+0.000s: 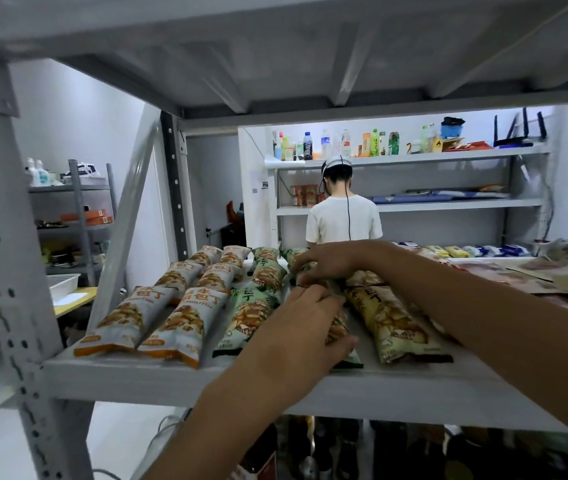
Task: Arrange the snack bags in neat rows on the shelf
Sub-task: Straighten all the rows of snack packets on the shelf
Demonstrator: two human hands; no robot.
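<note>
Shelf: the grey metal shelf (206, 379) carries all the bags, which lie flat with one short end toward its front edge.
Left rows: the white and orange plastic snack bags (130, 317) make two rows side by side. I judge them finished, and they are a good model for the others.
Middle row: the green plastic snack bags (251, 313) lie just beside them, a little slanted.
Left hand: the left hand (296, 327) lies over the half-hidden green snack bag (339, 329), thumb across its near part. I cannot tell if this grip is closed round it.
Right hand: the right hand (327, 265) reaches further back, its grip pinching what seems to be the far end of the same bag.
Right side: the yellow-green plastic snack bag (393, 320) lies near, apart from the held bag and turned outward.
Advice: turn the far end until the bag is parallel to the middle row, slide it close, and bring its near end level with the neighbours. Press gently, because the contents probably crush easily.
</note>
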